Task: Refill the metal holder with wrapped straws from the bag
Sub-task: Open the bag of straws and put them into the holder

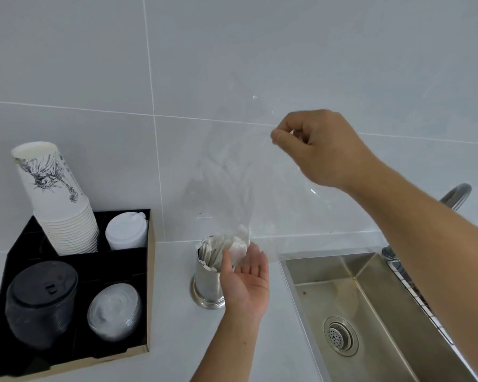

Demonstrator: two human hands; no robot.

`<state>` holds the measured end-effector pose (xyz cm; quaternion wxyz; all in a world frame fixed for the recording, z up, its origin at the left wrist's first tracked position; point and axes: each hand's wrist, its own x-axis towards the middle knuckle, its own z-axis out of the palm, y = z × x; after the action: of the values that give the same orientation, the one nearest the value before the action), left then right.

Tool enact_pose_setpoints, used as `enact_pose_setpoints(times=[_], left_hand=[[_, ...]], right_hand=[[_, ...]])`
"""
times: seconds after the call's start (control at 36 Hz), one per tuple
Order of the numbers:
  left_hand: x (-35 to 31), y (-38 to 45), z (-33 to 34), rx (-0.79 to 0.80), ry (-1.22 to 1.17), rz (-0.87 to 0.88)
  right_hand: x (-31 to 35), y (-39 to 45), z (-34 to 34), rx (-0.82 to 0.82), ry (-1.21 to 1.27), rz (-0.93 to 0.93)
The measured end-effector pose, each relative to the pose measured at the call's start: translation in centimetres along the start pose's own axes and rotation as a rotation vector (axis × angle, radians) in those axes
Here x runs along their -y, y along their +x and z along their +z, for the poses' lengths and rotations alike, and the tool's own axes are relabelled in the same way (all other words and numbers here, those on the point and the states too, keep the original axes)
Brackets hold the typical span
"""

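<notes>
1. A person's right hand (319, 148), fingers pinched shut, holds a clear bag (249, 172) upended above the counter (171, 326).
2. Wrapped straws (236, 245) blur at the bag's mouth, over the metal holder (207, 282) beside the sink (370, 312).
3. The left hand (246, 282), palm open and empty, cups the holder's rim.

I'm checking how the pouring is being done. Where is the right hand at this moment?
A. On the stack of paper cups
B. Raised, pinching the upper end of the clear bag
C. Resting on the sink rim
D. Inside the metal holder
B: the right hand is up by the wall with its grip pinched on the clear bag, which hangs down to the metal holder.
</notes>
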<state>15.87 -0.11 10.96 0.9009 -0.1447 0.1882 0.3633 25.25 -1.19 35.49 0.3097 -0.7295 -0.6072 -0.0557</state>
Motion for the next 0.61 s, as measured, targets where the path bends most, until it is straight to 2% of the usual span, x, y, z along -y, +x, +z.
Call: enact_pose_setpoints(times=[0.22, 0.33, 0.5, 0.61], left_hand=[[-0.9, 0.6, 0.8, -0.016, -0.004, 0.048], [-0.6, 0.8, 0.7, -0.021, -0.013, 0.04], [-0.5, 0.5, -0.2, -0.03, -0.008, 0.014], [-0.6, 0.5, -0.7, -0.047, -0.02, 0.025]], right_hand=[[-0.7, 0.0, -0.2, -0.007, 0.07, 0.043], [-1.0, -0.3, -0.1, 0.055, 0.044, 0.037], [-0.7, -0.1, -0.9, 0.018, 0.01, 0.007], [-0.1, -0.6, 0.5, 0.087, -0.083, -0.04]])
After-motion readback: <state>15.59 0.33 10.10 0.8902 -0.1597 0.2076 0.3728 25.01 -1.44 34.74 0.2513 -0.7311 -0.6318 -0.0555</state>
